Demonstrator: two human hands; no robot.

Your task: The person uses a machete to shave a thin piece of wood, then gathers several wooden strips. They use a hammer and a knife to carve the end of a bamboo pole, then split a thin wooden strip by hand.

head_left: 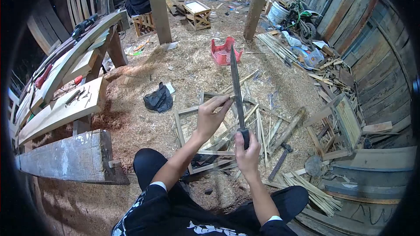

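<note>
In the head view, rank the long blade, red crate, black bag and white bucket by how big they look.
1. long blade, longest though thin, and nearest.
2. red crate and black bag: look alike, not ranked.
3. white bucket, smallest, but farthest.

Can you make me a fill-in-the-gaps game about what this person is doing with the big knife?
1. The right hand grips the long knife by its dark ____.
2. The left hand pinches a thin wooden strip close to the knife's ____.
3. The plastic crate lying on the sawdust floor is coloured ____.
4. A hammer lies on the ground on the person's ____ side.

Missing words: handle, blade, red, right.
</note>
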